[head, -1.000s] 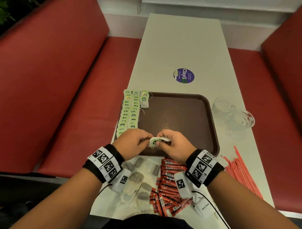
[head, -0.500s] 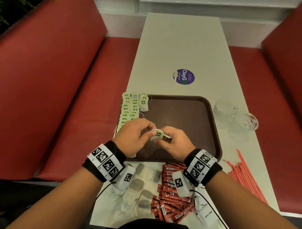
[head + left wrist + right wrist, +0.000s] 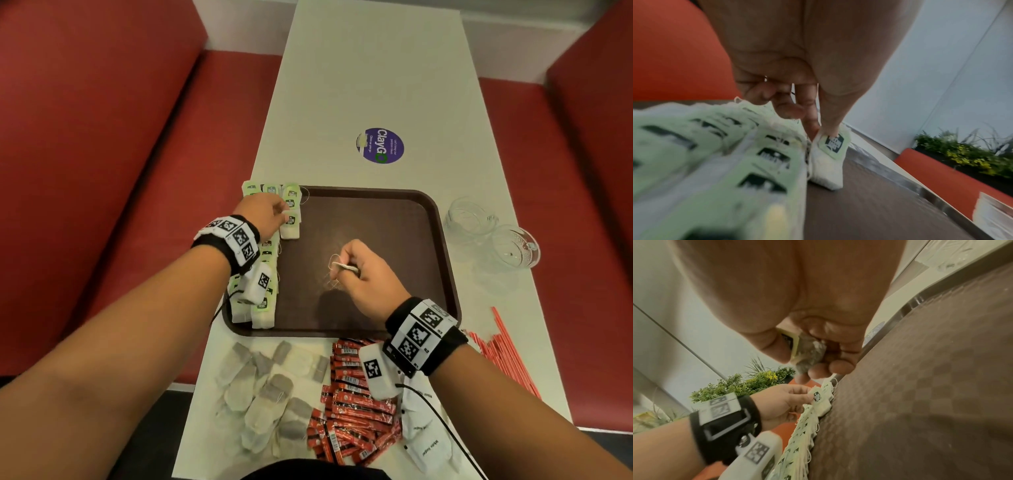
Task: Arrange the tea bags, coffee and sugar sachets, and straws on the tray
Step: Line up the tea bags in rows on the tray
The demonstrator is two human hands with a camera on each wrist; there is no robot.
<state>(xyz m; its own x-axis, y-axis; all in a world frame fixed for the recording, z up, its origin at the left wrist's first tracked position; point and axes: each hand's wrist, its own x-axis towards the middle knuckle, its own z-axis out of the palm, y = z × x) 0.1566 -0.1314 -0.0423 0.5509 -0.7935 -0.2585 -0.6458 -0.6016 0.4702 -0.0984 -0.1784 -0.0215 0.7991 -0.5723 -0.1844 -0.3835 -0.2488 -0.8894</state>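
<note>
A brown tray [image 3: 376, 222] lies on the white table. Rows of green-tagged tea bags [image 3: 265, 274] run along its left side. My left hand [image 3: 285, 214] reaches to the far left corner and pinches a tea bag [image 3: 290, 226] that lies on the tray beside the rows; in the left wrist view the thumb and forefinger hold its green tag [image 3: 831, 142]. My right hand [image 3: 342, 265] hovers over the tray's middle and grips another tea bag [image 3: 809, 352], its string looping out. Loose tea bags [image 3: 260, 387], red coffee sachets [image 3: 356, 404], white sugar sachets [image 3: 428, 442] and red straws [image 3: 503, 346] lie on the table.
Two clear glass cups [image 3: 469, 216] [image 3: 513, 246] stand right of the tray. A purple sticker [image 3: 383, 145] marks the table beyond it. Red bench seats flank the table on both sides.
Both hands were together over the tray's near edge on one tea bag. The left hand has since moved to the far left corner with a tea bag; the right moved over the middle.
</note>
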